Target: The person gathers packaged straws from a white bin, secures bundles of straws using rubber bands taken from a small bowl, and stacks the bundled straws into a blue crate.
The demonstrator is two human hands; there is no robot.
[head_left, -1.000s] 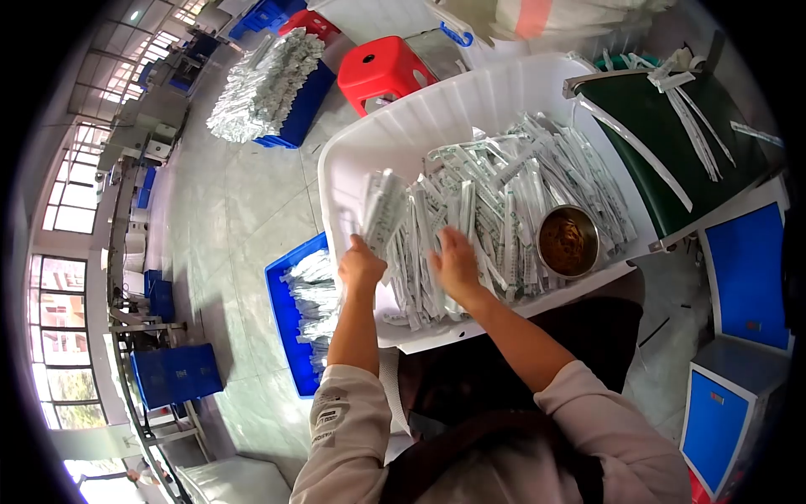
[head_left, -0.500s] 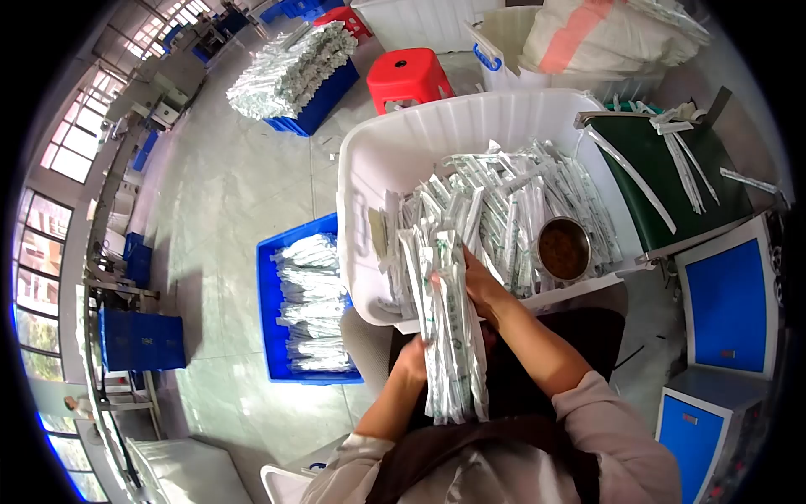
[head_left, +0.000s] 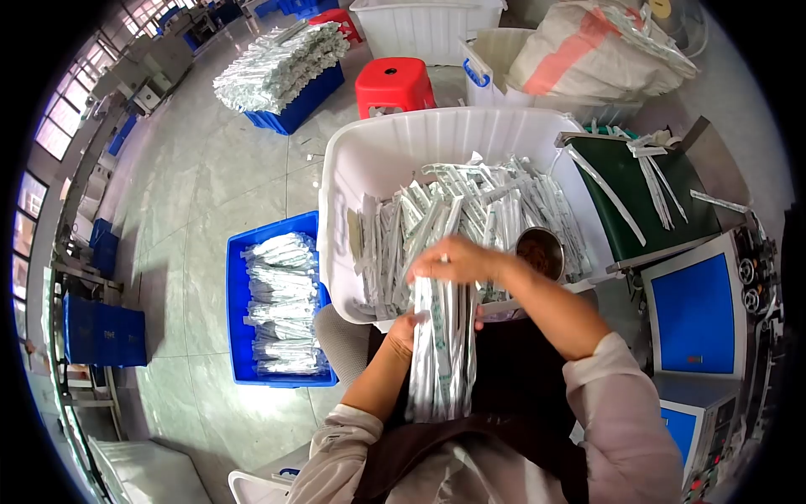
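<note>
A thick bundle of long, thin white-and-silver packets with green print [head_left: 442, 357] stands lengthwise over my lap. My left hand [head_left: 405, 333] is closed around its lower middle, with fingertips showing on the far side. My right hand [head_left: 457, 259] lies across the bundle's top end, fingers bent over it and a little blurred. Just beyond is a large white tub [head_left: 361, 160], holding many loose packets [head_left: 495, 197] of the same kind. A round metal bowl [head_left: 540, 252] with brownish contents sits among them, near my right forearm.
Left of the tub, a blue crate [head_left: 238, 336] holds stacked bundles. Farther off are another heaped blue crate [head_left: 294, 105], a red stool [head_left: 395, 86] and a white sack [head_left: 579, 55]. A green-topped surface [head_left: 625, 202] with several packets borders the tub's right side.
My right hand has moved from the bundle's right side up over its top end. My left hand still grips the bundle. The view has shifted slightly.
</note>
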